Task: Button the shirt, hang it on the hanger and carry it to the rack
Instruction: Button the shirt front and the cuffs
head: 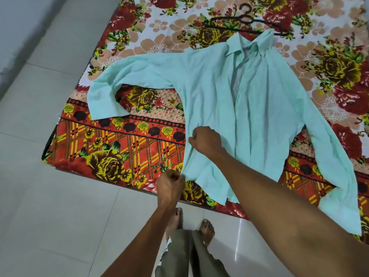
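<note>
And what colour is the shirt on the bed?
The shirt is a plain pale mint green, seen clearly in the head view.

Mint-green shirt (219, 92), red-and-yellow floral bedspread (123, 148), seemingly black hanger (242, 19), pale floor tiles (50, 206).

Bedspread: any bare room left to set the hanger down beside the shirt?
Yes: bedspread is bare below the shirt's left sleeve, and top left of the hanger. Crowded at the hem, which left hand and right hand grip.
</note>
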